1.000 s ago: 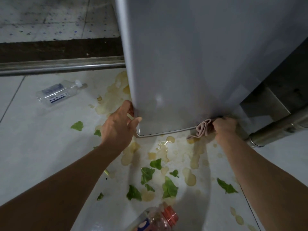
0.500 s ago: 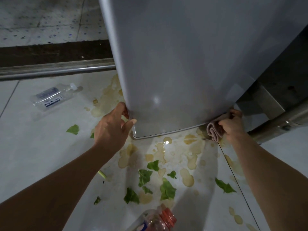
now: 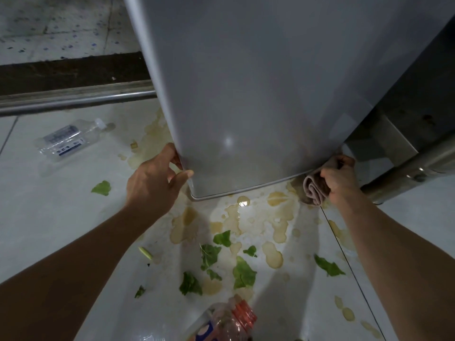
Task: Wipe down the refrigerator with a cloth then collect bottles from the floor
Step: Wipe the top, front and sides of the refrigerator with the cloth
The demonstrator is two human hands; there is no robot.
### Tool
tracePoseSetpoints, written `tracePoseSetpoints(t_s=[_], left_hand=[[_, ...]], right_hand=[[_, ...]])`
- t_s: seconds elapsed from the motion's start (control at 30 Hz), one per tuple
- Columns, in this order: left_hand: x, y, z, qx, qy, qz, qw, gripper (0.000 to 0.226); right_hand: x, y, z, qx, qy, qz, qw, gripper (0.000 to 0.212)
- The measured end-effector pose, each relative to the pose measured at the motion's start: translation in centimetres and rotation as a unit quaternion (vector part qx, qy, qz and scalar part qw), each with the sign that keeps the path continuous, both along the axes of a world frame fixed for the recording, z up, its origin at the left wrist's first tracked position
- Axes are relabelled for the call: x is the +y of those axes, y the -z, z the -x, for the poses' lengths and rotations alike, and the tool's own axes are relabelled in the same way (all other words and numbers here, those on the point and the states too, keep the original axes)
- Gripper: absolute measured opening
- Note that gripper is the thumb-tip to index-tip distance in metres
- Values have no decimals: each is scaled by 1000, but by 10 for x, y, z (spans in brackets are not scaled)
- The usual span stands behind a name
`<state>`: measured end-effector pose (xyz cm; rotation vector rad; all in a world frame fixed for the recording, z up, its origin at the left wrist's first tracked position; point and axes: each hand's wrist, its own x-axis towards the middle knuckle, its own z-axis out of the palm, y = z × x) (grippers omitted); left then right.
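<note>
Head view: the grey refrigerator [image 3: 270, 94] stands on the pale tiled floor [image 3: 49, 230], its lower door corner near the frame centre. The left hand [image 3: 152, 183] grasps the door's lower left edge, thumb on the front face and fingers wrapped behind the edge. The right hand [image 3: 341, 179] is clenched around a bunched pinkish cloth [image 3: 314, 190], held against the door's lower right corner, just above the floor. A clear bottle with a white cap [image 3: 69, 140] lies on its side at the left, well apart from both hands. A second bottle with an orange cap [image 3: 229, 321] lies at the bottom edge. Brownish spill puddles [image 3: 273, 254] and green leaf scraps [image 3: 243, 273] cover the floor between the arms.
</note>
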<state>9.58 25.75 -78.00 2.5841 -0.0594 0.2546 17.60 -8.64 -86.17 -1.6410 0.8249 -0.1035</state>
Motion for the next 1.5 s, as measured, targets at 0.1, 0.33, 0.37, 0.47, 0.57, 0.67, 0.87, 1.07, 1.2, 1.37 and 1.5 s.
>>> tracePoseSetpoints(t_s=[0.1,0.33,0.37,0.47,0.57,0.67,0.87,1.07,1.2,1.37,1.5], left_hand=[[-1,0,1,-7,-8,-2,1000,27],[-1,-1,2,-10,-5,-3,1000,26],[-1,-1,2,-11,-5,-2,1000,26],[0,-1,1,-7,-3,-7,1000,26],[6,-2,4,-5,-7,-6,1000,28],[13,-4,7,-13,-3,-16,1000,28],[13,-6,5,15,-19,-4,1000,25],[16,-5,3,17,-7,1,1000,25],[18,-3,2,10,2,5,1000,26],[17,-3,3,7,6,14,1000,25],[17,-4,3,13,3,38,999,24]], right_hand=[[-2,-2,1,6,-3,2,1000,26],[-12,-7,-9,27,-25,-13,999,43],[-14,-7,-9,33,-32,-11,999,48],[-13,-9,-9,40,-33,-19,998,54],[-8,-5,-5,38,-21,-28,999,56],[1,-4,5,20,-7,-41,999,52],[22,4,7,-64,99,-79,990,36],[29,7,8,-53,150,-89,983,34],[41,2,15,-44,179,-118,976,30],[82,-7,26,-56,212,-110,969,21],[125,-10,40,-35,213,-51,975,18]])
